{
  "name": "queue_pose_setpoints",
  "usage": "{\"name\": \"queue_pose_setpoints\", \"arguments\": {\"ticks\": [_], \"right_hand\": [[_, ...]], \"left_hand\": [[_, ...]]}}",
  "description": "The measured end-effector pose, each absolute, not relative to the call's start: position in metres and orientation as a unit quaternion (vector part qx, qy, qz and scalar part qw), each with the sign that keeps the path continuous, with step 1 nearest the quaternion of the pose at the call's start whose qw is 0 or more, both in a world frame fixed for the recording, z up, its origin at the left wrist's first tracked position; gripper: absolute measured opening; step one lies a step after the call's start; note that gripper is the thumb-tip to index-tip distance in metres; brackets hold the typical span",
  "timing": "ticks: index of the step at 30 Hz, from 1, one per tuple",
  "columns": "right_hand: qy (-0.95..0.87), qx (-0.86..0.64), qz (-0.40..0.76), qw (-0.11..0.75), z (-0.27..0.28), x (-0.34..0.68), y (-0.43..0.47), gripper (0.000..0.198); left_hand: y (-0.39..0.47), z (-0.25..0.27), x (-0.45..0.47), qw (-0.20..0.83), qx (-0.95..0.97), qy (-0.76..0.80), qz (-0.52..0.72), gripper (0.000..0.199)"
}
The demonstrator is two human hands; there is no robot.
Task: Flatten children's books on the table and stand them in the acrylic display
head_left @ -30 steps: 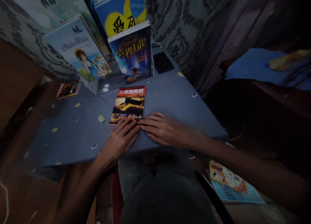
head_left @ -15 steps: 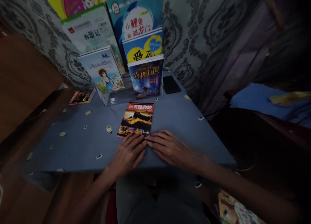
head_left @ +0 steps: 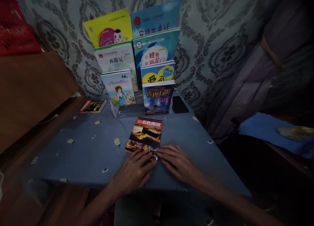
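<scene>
Book with a red title band, lying face up and slightly askew on a table draped in blue-grey cloth. Left hand: palm down, fingers outstretched and close together, their tips over the book's lower edge. Right hand: palm down, fingers likewise close together, tips at the book's lower right corner; neither hand is clamped on it, and whether the right fingertips press on the cover cannot be told. Both wrists cross the table's front edge.

Behind the book's top edge, only a narrow strip of cloth separates it from a clear display stand bearing two columns of upright books. A dark flat slab lies just beside the stand, near the table's right edge. To the book's left, a broad span of printed cloth runs to the left edge, where a small book lies near the back corner; to its right, the span is narrower, bounded by the slanting right edge. Patterned wall closes the rear.
</scene>
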State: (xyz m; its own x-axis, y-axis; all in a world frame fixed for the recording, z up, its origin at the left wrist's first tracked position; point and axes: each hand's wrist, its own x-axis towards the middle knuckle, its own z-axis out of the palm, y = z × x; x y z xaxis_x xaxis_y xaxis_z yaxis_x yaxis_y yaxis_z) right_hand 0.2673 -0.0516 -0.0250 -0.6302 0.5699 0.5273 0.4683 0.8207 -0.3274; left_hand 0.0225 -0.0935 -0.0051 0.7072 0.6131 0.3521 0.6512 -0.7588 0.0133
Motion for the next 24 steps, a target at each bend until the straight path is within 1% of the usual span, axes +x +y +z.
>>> {"name": "queue_pose_setpoints", "arguments": {"ticks": [4,8,10,15,19,24], "right_hand": [[-0.888,-0.355,0.061,0.286,-0.030,0.266,-0.020,0.035],[-0.851,-0.465,0.028,0.243,-0.033,0.264,0.021,0.041],[-0.838,-0.495,0.014,0.229,-0.035,0.264,0.038,0.043],[-0.829,-0.513,-0.003,0.222,-0.040,0.264,0.055,0.043],[-0.829,-0.506,-0.024,0.237,-0.043,0.263,0.053,0.041],[-0.823,-0.512,-0.013,0.244,-0.039,0.260,0.052,0.043]], "left_hand": [[-0.094,-0.003,0.023,0.061,-0.921,-0.351,-0.155,0.036],[-0.094,-0.003,0.024,0.057,-0.922,-0.349,-0.157,0.036],[-0.094,-0.003,0.024,0.054,-0.920,-0.353,-0.161,0.036],[-0.092,-0.006,0.025,0.048,-0.916,-0.358,-0.173,0.036],[-0.090,-0.005,0.027,0.030,-0.909,-0.374,-0.182,0.030],[-0.072,0.009,0.024,-0.068,-0.911,-0.357,-0.193,0.025]]}}
